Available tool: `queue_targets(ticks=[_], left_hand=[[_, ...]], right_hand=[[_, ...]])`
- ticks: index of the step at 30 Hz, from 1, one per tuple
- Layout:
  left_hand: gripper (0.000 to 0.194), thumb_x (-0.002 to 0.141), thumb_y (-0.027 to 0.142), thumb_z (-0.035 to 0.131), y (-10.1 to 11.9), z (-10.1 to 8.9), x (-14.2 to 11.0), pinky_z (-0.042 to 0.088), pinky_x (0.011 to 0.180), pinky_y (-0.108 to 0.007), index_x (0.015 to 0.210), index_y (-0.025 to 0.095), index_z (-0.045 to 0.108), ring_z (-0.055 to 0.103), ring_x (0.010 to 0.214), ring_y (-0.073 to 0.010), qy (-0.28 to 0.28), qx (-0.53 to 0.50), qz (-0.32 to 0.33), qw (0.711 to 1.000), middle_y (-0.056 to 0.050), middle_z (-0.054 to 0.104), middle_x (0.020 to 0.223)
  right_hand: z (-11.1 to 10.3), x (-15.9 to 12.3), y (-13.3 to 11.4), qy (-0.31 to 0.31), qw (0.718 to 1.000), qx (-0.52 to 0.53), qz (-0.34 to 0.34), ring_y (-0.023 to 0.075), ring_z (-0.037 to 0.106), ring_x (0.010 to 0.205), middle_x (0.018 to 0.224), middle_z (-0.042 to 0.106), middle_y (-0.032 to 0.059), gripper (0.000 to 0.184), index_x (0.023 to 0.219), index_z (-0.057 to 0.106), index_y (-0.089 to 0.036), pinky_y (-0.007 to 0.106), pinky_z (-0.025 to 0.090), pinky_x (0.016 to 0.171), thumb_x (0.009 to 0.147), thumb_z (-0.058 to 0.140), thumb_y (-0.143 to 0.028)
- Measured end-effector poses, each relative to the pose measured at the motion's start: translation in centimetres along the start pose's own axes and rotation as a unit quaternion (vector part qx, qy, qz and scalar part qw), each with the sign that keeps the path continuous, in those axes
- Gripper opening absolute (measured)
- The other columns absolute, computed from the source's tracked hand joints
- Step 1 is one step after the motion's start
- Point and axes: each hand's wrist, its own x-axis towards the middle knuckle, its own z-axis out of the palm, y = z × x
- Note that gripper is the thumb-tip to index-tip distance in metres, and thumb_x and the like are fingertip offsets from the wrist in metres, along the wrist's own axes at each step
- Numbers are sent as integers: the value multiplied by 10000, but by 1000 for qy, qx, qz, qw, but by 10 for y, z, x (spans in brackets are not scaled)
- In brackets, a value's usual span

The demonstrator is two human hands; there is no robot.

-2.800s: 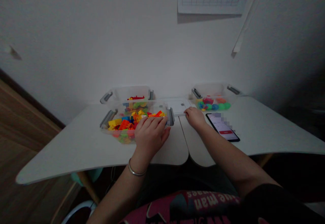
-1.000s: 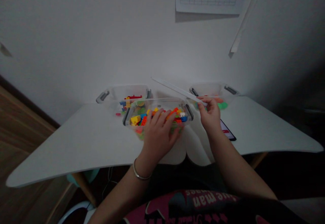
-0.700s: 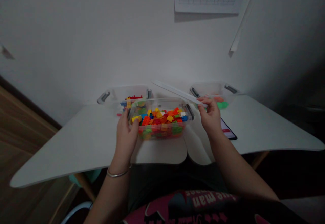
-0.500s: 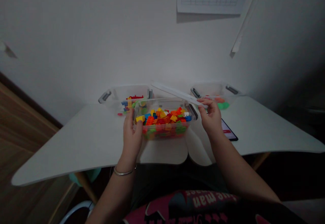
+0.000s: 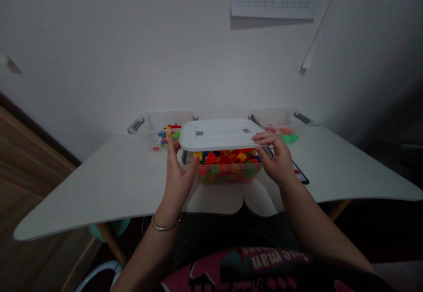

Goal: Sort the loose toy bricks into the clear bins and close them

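A clear plastic box (image 5: 231,177) full of colourful toy bricks (image 5: 228,156) stands at the middle of the table. Over it lies a white lid (image 5: 221,135), tilted, with a gap at the front where bricks show. My right hand (image 5: 276,157) pinches the lid's right end between fingers and thumb. At the box's left end is my left hand (image 5: 178,175), fingers and thumb spread apart; its thumb is by the box's front left corner. Whether it touches the box I cannot tell.
Behind to the left stands a clear box (image 5: 148,122) with bricks and grey clips. Another clear box (image 5: 276,115) with coloured pieces is behind to the right. A phone (image 5: 300,173) lies by my right wrist on the white table (image 5: 357,168), against the wall.
The lid has swung from edge-on at the right to a flatter position over the box. The brick box has shifted right, and my left hand's fingers have spread from its rim.
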Motion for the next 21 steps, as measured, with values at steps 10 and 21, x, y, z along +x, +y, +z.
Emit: queue_targets(ticks=[10,21], left_hand=[[390,730,300,757,-4,-7,22,426,1098,-470,1108,235,689,580,1214,-263,48,-122,-52,990,-83,626,1255],[315,741,206,694,9,-4,23,412,1098,-433,1055,222,678,596,1193,-233,143,-167,-86,972,-66,666,1218]], right_hand=[[-14,5,-17,-5,994,-48,-100,237,663,1043,930,731,12,99,900,560,-270,514,447,1033,860,621,-203],[-13,5,-12,12,991,-131,-11,299,517,1303,1382,572,103,379,1202,541,-265,574,385,1088,827,551,-210]])
